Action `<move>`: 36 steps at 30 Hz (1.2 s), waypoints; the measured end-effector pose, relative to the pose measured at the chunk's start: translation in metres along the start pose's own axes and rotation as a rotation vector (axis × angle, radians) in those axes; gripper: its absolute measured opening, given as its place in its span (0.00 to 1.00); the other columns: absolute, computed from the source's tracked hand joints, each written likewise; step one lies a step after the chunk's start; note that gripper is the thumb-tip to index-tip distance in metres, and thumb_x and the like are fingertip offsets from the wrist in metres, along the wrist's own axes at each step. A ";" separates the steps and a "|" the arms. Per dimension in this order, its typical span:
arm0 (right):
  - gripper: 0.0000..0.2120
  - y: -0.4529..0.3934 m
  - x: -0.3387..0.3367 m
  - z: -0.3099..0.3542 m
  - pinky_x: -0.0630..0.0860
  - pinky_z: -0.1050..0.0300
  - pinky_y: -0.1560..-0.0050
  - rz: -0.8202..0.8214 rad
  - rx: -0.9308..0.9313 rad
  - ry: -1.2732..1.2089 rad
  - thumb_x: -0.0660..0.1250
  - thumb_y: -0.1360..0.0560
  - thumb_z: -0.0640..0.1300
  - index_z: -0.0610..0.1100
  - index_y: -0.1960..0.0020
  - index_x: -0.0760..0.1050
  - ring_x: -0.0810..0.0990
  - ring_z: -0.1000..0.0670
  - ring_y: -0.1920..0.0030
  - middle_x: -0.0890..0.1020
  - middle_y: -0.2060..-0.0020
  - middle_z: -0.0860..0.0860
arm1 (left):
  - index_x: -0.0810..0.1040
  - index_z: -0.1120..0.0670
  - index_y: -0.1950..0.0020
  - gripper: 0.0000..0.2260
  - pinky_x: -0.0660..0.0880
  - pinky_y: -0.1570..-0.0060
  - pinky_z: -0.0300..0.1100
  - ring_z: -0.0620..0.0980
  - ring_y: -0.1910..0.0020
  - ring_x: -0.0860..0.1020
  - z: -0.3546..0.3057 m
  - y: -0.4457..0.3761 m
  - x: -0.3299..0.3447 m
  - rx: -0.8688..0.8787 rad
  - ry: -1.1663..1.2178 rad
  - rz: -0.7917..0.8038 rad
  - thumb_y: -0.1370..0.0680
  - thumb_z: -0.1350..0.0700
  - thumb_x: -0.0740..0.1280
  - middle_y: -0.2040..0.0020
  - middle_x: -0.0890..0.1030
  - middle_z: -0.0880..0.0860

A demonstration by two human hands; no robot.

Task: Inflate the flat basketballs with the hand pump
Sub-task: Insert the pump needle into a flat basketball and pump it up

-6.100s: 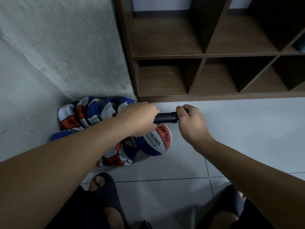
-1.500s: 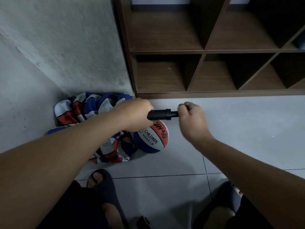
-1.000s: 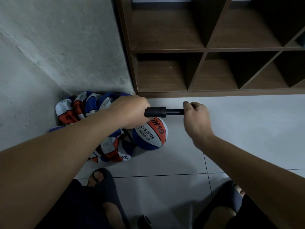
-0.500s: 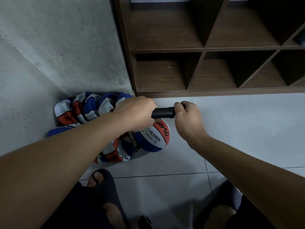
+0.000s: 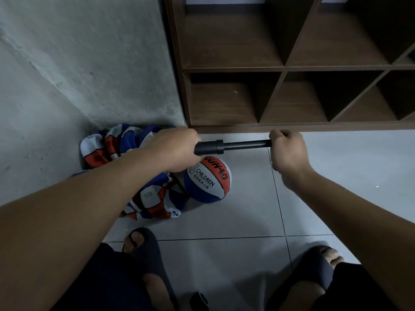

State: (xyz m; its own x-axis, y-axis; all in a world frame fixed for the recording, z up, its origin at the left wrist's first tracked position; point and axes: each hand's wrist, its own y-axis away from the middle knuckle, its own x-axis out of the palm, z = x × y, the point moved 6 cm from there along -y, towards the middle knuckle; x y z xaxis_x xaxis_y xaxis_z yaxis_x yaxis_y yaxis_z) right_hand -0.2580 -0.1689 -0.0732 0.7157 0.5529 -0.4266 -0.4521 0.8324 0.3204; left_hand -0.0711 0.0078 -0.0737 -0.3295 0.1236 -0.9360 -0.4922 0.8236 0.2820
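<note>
A pale tiled floor (image 5: 224, 221) meets a rough grey wall (image 5: 89, 63) in a corner, with a dark wooden shelf unit (image 5: 280, 68) of open cubbies standing against it. Crumpled in the corner lies a heap of flat balls (image 5: 107, 144) in red, white and blue, probably kept there so the next one is within reach. Just in front of the heap sits one round ball (image 5: 206, 180) marked CHILDREN, resting on the floor and touching the heap's edge. Above it the person holds a black pump (image 5: 231, 145) level across the body. The left hand (image 5: 175, 149) is wrapped round the barrel, bracing it, while the right hand (image 5: 287, 149) is clenched round the handle at the end of the drawn-out rod. The rod shows well out of the barrel, which suggests the top of a stroke, ready for the push in. Whether a needle or hose joins the pump to a ball cannot be told, since the left hand hides that end. The slippered feet (image 5: 143, 250) stand apart below, which seems to steady the pumping. A small dark object (image 5: 198, 299) lies between them, too unclear to identify.
</note>
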 end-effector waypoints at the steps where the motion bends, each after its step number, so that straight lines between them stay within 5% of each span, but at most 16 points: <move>1: 0.14 0.003 0.004 0.001 0.58 0.50 0.66 -0.002 -0.009 0.012 0.58 0.20 0.42 0.46 0.64 0.61 0.60 0.47 0.68 0.62 0.72 0.51 | 0.78 0.48 0.60 0.13 0.79 0.66 0.48 0.49 0.67 0.81 -0.003 0.000 0.002 0.006 -0.006 -0.006 0.18 0.44 0.68 0.64 0.81 0.48; 4: 0.17 0.011 0.014 0.000 0.60 0.58 0.73 0.006 -0.037 0.048 0.57 0.15 0.42 0.45 0.63 0.65 0.62 0.49 0.70 0.66 0.71 0.51 | 0.78 0.48 0.60 0.11 0.71 0.70 0.43 0.49 0.67 0.80 -0.016 0.000 0.002 0.010 -0.030 -0.035 0.19 0.47 0.68 0.64 0.81 0.48; 11: 0.14 0.028 0.040 -0.002 0.60 0.62 0.79 0.101 -0.083 0.057 0.57 0.14 0.45 0.42 0.57 0.70 0.64 0.52 0.73 0.69 0.70 0.49 | 0.76 0.47 0.62 0.11 0.75 0.66 0.44 0.50 0.66 0.80 -0.039 0.001 0.003 0.022 -0.021 -0.018 0.20 0.49 0.71 0.65 0.80 0.48; 23: 0.16 0.027 0.041 -0.002 0.63 0.54 0.68 0.187 -0.103 0.144 0.58 0.14 0.46 0.44 0.60 0.69 0.67 0.49 0.70 0.70 0.69 0.49 | 0.77 0.49 0.61 0.10 0.71 0.68 0.43 0.51 0.66 0.81 -0.038 0.006 0.012 0.029 0.040 0.034 0.20 0.50 0.69 0.64 0.80 0.49; 26: 0.17 0.013 0.021 -0.003 0.62 0.57 0.69 0.129 -0.038 0.151 0.60 0.16 0.45 0.46 0.64 0.65 0.65 0.48 0.70 0.68 0.71 0.50 | 0.79 0.48 0.58 0.09 0.74 0.68 0.44 0.50 0.66 0.81 -0.026 0.004 0.013 -0.001 0.044 0.036 0.19 0.48 0.68 0.64 0.80 0.48; 31: 0.08 -0.016 -0.014 -0.018 0.58 0.46 0.64 0.035 0.051 0.069 0.60 0.27 0.49 0.46 0.59 0.68 0.60 0.45 0.65 0.65 0.65 0.45 | 0.79 0.47 0.59 0.09 0.76 0.66 0.45 0.49 0.67 0.81 -0.003 0.003 0.012 -0.064 0.047 0.046 0.19 0.48 0.67 0.65 0.81 0.48; 36: 0.11 -0.002 -0.004 -0.006 0.57 0.53 0.67 -0.025 -0.017 0.054 0.59 0.20 0.42 0.44 0.61 0.64 0.60 0.47 0.68 0.63 0.70 0.50 | 0.80 0.48 0.56 0.07 0.74 0.66 0.45 0.51 0.64 0.82 -0.012 0.002 0.015 -0.057 0.056 0.051 0.20 0.49 0.67 0.63 0.82 0.49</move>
State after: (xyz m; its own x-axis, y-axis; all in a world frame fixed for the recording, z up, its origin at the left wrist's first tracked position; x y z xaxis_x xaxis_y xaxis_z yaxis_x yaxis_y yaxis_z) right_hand -0.2633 -0.1723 -0.0770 0.6976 0.5327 -0.4791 -0.4434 0.8463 0.2952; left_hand -0.0865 0.0052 -0.0843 -0.3990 0.1325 -0.9073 -0.5179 0.7840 0.3422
